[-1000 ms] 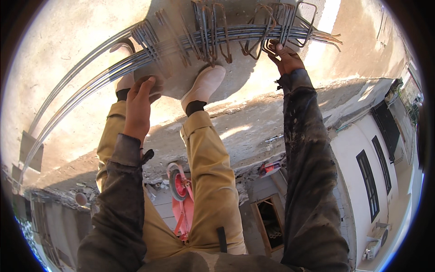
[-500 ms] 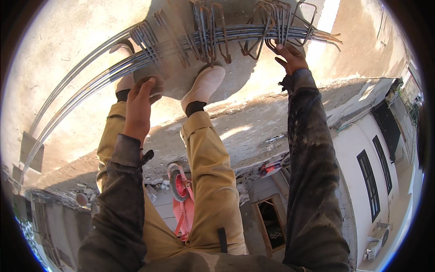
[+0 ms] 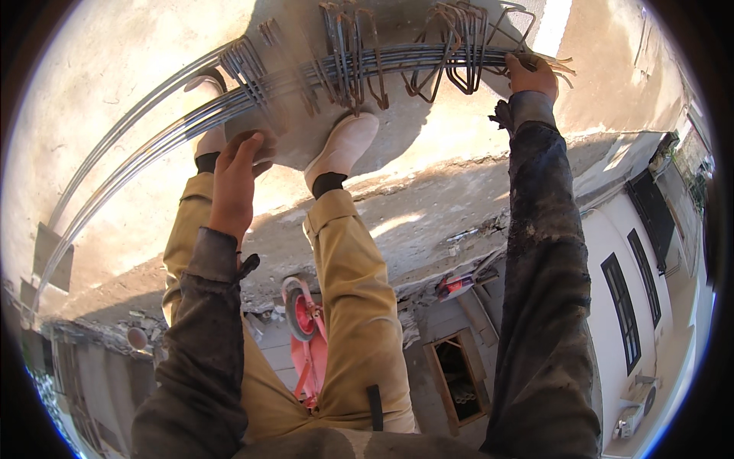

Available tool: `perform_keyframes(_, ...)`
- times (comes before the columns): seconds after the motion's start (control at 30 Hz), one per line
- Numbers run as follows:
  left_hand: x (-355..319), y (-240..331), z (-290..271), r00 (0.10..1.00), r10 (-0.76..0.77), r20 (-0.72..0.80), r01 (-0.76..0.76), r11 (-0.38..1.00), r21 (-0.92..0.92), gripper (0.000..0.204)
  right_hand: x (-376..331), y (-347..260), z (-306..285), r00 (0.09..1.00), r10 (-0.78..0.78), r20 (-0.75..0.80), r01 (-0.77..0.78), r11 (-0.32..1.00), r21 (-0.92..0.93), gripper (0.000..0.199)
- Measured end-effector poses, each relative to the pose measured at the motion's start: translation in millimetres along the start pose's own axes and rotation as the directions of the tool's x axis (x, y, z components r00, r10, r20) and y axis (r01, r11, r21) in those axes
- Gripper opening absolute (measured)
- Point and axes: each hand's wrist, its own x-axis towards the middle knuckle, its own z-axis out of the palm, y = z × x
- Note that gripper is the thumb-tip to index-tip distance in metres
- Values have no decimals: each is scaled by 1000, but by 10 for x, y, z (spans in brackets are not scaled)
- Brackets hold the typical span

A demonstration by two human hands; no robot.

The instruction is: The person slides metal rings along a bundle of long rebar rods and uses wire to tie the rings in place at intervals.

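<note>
right hand (image 3: 531, 76) at 1 o'clock is clenched around the far end of the rebar bundle (image 3: 321, 76), fingers wrapped over the long bars just past the last rusty stirrups (image 3: 459, 46). a second ago that hand sat lower and further in, under the stirrup cluster; now it has slid out along the bars toward the loose bar tips, so the grip point moved to the bundle's end. left hand (image 3: 233, 183) at 10 o'clock is flat and loose, palm down, fingertips touching the underside of the bundle beside the left shoe (image 3: 210, 138); cannot tell if it grips anything, looks released. it barely moved between frames. bundle runs in an arc from 8 o'clock up to 1 o'clock across the concrete slab (image 3: 99, 92), resting over both feet; right shoe (image 3: 342, 149) is planted just below the middle stirrups. bundle itself hasn't shifted. reads as repositioning the right grip, bars not lifted. red wheelbarrow (image 3: 302, 329) sits far below at 6 o'clock.
</note>
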Motion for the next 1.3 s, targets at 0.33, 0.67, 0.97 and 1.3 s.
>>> perform_keyframes(0.33, 0, -32, -32, 1000, -16, -17, 15, 1000, -25, 27, -405, 462, 235, 993, 7, 118, -13, 999, 50, 27)
perform_keyframes(0.67, 0, -24, -17, 1000, -20, -22, 20, 1000, 10, 27, -241, 468, 315, 979, -81, 189, 30, 966, 257, 26)
perform_keyframes(0.97, -16, -34, -16, 1000, -17, -11, 17, 999, 31, 23, 200, 140, -30, 983, -146, -110, 135, 986, -95, 40)
perform_keyframes(1.3, -18, -23, -8, 999, -9, -36, 10, 999, 40, 22, 229, 345, 12, 993, -117, 16, 118, 990, -75, 36)
